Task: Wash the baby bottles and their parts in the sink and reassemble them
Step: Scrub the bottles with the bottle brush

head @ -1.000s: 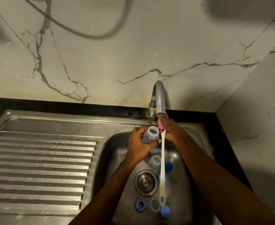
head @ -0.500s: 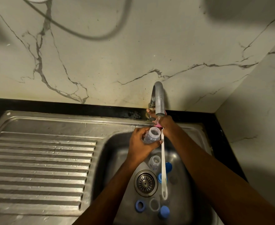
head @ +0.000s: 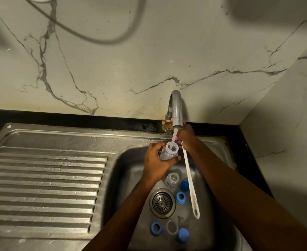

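Note:
My left hand (head: 155, 158) grips a clear baby bottle (head: 169, 151) under the tap spout (head: 177, 113), and water runs into its open mouth. My right hand (head: 182, 135) is at the tap's base behind the spout, holding the pink end of a bottle brush whose white handle (head: 189, 180) hangs down over the basin. On the sink floor (head: 136, 180) lie another clear bottle (head: 172, 179), blue rings (head: 181, 197) (head: 156, 228), blue caps (head: 183, 234) (head: 184, 184) and a clear ring (head: 172, 226).
The round drain strainer (head: 162, 202) sits in the middle of the basin. A ribbed steel draining board (head: 44, 182) lies to the left. Marble walls (head: 149, 51) close in behind and on the right, with a hose's shadow on the back wall.
My right hand moved up to the tap's base with the brush. Water now pours from the spout into the bottle. The left hand kept the bottle in place.

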